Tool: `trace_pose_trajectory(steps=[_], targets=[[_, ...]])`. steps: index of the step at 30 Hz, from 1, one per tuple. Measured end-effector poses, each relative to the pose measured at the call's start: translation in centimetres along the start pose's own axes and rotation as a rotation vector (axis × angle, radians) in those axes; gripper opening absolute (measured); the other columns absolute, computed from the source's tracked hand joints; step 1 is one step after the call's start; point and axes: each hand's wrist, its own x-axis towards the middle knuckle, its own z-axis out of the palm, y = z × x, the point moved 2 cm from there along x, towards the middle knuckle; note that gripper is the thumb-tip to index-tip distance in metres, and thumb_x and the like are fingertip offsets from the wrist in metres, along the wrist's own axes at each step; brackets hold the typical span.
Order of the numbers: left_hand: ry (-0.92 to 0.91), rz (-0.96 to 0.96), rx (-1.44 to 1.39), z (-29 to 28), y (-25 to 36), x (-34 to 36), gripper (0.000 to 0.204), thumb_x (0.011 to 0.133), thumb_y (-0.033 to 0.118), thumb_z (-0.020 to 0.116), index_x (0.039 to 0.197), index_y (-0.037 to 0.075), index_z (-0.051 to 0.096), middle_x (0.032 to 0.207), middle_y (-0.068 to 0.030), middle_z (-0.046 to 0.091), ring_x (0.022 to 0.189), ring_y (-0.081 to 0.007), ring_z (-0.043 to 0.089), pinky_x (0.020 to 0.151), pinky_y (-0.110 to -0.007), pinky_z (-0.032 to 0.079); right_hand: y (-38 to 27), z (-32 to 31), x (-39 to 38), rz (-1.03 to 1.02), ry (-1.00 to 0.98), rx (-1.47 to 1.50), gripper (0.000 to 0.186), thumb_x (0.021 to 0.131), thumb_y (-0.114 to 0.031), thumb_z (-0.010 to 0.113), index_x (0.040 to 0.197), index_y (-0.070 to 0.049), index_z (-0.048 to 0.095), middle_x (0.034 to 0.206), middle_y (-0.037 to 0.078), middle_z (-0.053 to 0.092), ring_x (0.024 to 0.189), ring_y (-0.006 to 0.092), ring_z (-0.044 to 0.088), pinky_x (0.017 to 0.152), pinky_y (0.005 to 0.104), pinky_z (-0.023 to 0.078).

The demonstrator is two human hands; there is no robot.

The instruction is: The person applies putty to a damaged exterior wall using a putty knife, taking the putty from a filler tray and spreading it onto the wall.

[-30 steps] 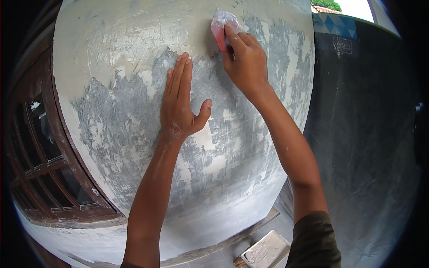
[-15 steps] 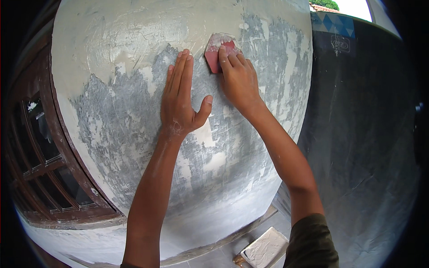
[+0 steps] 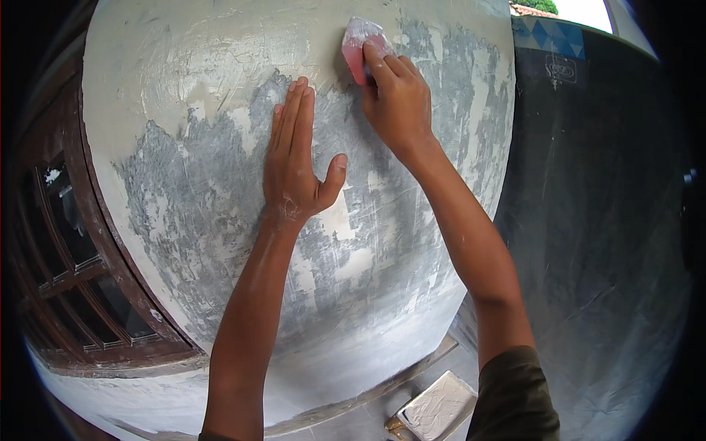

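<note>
On the wall (image 3: 220, 81) | right hand (image 3: 397, 103) grips pink scraper (image 3: 358, 51), back up from half a second ago — another stroke over the grey patch | left hand (image 3: 298, 158) flat, open — unmoved.
</note>
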Motion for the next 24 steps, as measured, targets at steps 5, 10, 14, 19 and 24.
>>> trace_pose_trajectory(steps=[5,10,14,19,24], targets=[[0.012,0.000,-0.018,0.1,-0.1,-0.1,0.072,0.098,0.039,0.045,0.153,-0.006,0.031,0.158,-0.0273,0.035,0.148,-0.0423,0.032,0.119,-0.061,0.021,1.1,1.9,1.3,-0.113,-0.041,-0.235,0.048,0.078,-0.005,0.064,0.124,0.004,0.062,0.090,0.012,0.066,0.089,0.0289,0.064,0.076,0.0404,0.050],[0.010,-0.003,-0.015,-0.2,-0.5,-0.3,0.073,0.097,0.039,0.045,0.154,-0.005,0.030,0.158,-0.0271,0.034,0.148,-0.0422,0.032,0.120,-0.060,0.020,-3.3,0.6,-5.2,-0.080,-0.180,-0.185,0.044,0.083,-0.008,0.058,0.125,0.007,0.060,0.090,0.012,0.063,0.089,0.0266,0.062,0.077,0.0382,0.049],[0.024,-0.003,0.008,-0.2,-0.6,-0.4,0.076,0.092,0.036,0.053,0.151,-0.008,0.034,0.155,-0.0284,0.038,0.146,-0.0423,0.036,0.119,-0.059,0.025,-6.3,-1.5,-10.8,-0.056,-0.235,-0.007,0.055,0.073,-0.002,0.066,0.128,0.006,0.061,0.085,0.009,0.058,0.081,0.0246,0.057,0.071,0.0376,0.046],[0.015,0.005,0.018,-0.2,-0.4,-0.3,0.075,0.092,0.035,0.053,0.151,-0.008,0.034,0.155,-0.0284,0.038,0.147,-0.0422,0.035,0.119,-0.059,0.025,-2.7,-2.8,-5.5,-0.054,-0.016,0.055,0.060,0.067,0.007,0.069,0.126,-0.001,0.064,0.080,0.009,0.057,0.073,0.0289,0.057,0.065,0.0397,0.048],[0.008,0.009,0.031,0.3,-0.3,-0.1,0.074,0.093,0.036,0.052,0.151,-0.007,0.034,0.156,-0.0279,0.038,0.147,-0.0417,0.035,0.118,-0.060,0.025,4.3,0.0,2.7,-0.054,0.068,-0.204,0.046,0.076,-0.003,0.068,0.122,-0.002,0.065,0.091,0.009,0.067,0.088,0.0296,0.065,0.077,0.0417,0.053]])
